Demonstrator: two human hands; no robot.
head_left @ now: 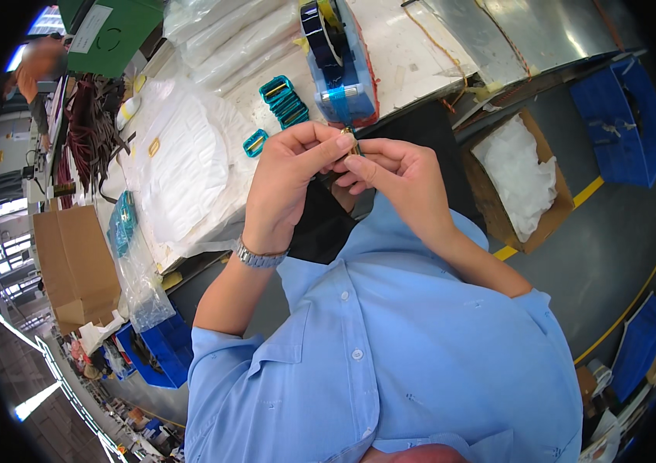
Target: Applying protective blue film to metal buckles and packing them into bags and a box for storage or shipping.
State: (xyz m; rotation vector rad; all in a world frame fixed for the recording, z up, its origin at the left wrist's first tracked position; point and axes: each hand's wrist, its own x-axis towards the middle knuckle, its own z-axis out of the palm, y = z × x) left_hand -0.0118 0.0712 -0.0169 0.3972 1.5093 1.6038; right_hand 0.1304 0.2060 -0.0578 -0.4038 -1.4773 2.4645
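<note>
My left hand (288, 171) and my right hand (405, 176) meet in front of my chest, at the near edge of the table. Both are closed in a pinch around a small gold-coloured metal piece (349, 139), mostly covered by the fingers. Just beyond the fingertips stands a blue tape dispenser (355, 96) with a roll of tape (322, 35) on it. A stack of gold buckles wrapped in teal film (285, 103) lies left of the dispenser. Closer to my left hand is a single teal-wrapped buckle (255, 143). One bare gold buckle (153, 147) rests on white sheeting (189, 174).
Clear plastic bags (220, 35) cover the table's far side. Cardboard boxes stand at the left (73, 262) and right (556, 181), the right one holding white wrapping. Blue bins (625, 123) flank the area. Another person (38, 65) is at far left.
</note>
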